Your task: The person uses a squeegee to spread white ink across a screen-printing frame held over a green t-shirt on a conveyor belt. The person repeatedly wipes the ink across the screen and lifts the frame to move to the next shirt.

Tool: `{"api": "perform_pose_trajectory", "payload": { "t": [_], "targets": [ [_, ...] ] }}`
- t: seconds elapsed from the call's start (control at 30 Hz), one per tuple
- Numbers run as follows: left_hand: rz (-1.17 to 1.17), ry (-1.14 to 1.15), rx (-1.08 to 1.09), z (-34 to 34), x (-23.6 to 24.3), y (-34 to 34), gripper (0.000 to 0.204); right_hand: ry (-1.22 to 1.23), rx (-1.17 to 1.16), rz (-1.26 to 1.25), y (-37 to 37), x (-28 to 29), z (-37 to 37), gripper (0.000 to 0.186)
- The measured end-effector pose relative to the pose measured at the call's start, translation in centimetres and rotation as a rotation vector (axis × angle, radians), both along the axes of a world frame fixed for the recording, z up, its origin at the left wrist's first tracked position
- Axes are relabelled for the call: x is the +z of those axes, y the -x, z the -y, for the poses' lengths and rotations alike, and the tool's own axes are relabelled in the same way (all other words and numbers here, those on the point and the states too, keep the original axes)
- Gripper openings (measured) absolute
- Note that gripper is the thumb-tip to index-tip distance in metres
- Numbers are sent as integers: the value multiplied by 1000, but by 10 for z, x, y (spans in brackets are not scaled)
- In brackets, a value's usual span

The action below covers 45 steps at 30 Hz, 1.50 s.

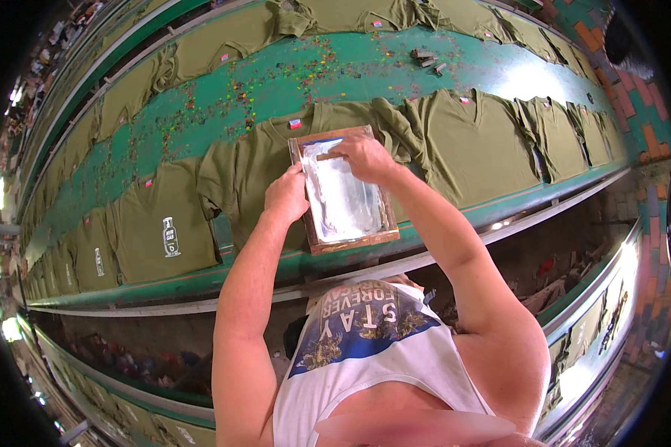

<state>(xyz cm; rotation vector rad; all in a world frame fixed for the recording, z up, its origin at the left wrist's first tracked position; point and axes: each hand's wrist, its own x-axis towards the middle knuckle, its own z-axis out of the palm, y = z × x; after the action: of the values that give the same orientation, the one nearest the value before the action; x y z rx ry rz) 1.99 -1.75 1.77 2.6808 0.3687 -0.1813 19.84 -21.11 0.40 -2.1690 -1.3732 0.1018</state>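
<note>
Left hand [287, 195] is clamping its fingers on the wooden-framed screen [347, 201] over an olive shirt [250, 160] by the tabletop's [470, 78] near edge, right hand's [364, 158] are gripping what looks like a squeegee [326, 156], so imo even pressure and a steady screen matter most.

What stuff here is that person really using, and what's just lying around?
Seems part of the job:
wooden frame, left hand at its edge
brown bar in the right hand
olive shirt under the frame

Probably just lying about:
dark pieces on the green table
colourful specks scattered there
</note>
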Motion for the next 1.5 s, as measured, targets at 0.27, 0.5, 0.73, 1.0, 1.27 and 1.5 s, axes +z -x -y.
{"api": "perform_pose_trajectory", "payload": {
  "t": [0.27,0.5,0.73,1.0,1.27,1.5],
  "targets": [
    [-69,-19,-11,-2,6,-1,55,52,177,-7,113,14,90,44],
    [-92,12,5,-2,5,-3,62,127,213,-157,59,26,69,41],
    [-7,-9,7,1,-1,-1,41,26,-37,2,-19,10,-6,33],
    [-3,-18,-22,-4,-7,-1,40,60,83,58,52,-5,48,39],
    [-54,-25,-58,-5,4,-1,48,76,171,-34,138,9,109,44],
    [65,-24,-40,-1,6,2,42,70,117,-104,38,11,46,31]
  ]
}}
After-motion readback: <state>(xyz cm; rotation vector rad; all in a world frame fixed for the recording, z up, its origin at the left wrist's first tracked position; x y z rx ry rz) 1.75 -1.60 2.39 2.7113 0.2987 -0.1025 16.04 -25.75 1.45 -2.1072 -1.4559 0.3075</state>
